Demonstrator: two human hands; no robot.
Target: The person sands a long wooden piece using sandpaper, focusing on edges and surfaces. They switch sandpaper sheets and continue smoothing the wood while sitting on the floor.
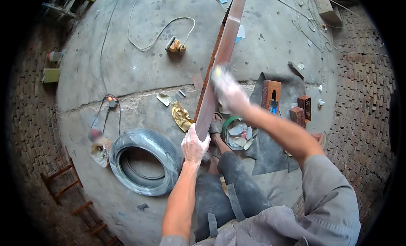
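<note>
A long reddish-brown wooden beam (228,38) slants from my lap up past the top edge, its near end low in the middle. My left hand (195,144), white with dust, is closed round that near end. Partway up the beam, my right hand (231,93) presses on its upper face, smeared by motion. Something pale with a yellowish tip shows at its fingers, too blurred to name. Dust whitens this hand too. Right of my feet, a round green-rimmed container (226,126) holds several pale sanding scraps (241,138).
A tyre (169,157) lies at left, near crumpled gold-brown paper (181,116). Ahead on the concrete sits a corded orange sander (175,46). At right, a dark mat (270,151) bears a wooden box (270,93); small carved blocks (303,108) stand beside it. Loose cables (160,32) cross the floor.
</note>
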